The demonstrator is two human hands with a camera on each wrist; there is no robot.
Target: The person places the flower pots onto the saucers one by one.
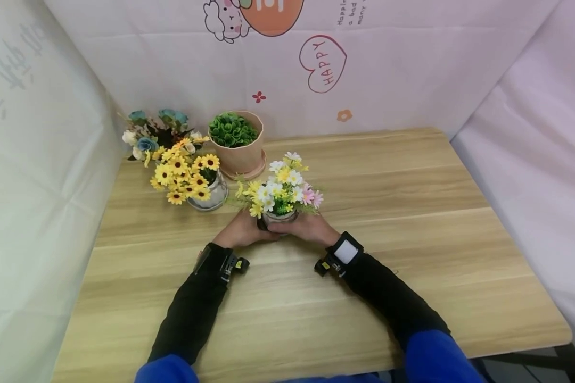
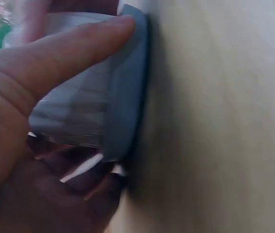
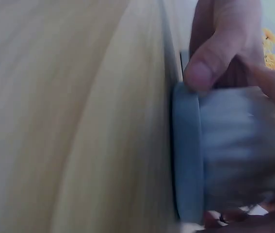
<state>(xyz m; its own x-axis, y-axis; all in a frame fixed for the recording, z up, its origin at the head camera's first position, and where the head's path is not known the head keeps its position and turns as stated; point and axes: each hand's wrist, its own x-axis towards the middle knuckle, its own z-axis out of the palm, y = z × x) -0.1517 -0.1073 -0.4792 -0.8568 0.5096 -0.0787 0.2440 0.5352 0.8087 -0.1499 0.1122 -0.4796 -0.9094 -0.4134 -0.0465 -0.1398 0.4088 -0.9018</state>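
Observation:
Between both hands is a small grey flowerpot (image 2: 74, 104) of white, yellow and pink artificial-looking daisies (image 1: 282, 186). My left hand (image 1: 246, 230) grips the pot from the left, its thumb (image 2: 79, 48) reaching across the side to the saucer (image 2: 127, 92). From the right, my right hand (image 1: 311, 227) holds the same pot, its fingers partly hidden behind it. The right wrist view shows the pot (image 3: 244, 150) and its grey saucer (image 3: 188, 155) right at the tabletop; whether they touch it I cannot tell. Both wrist views are blurred.
Back left on the wooden table (image 1: 412, 213) stand a pot of yellow daisies (image 1: 182, 175), a bunch of blue and white flowers (image 1: 148, 141) and a beige pot (image 1: 241, 157) with green leaves. White printed cloth (image 1: 388, 69) hangs behind and at both sides.

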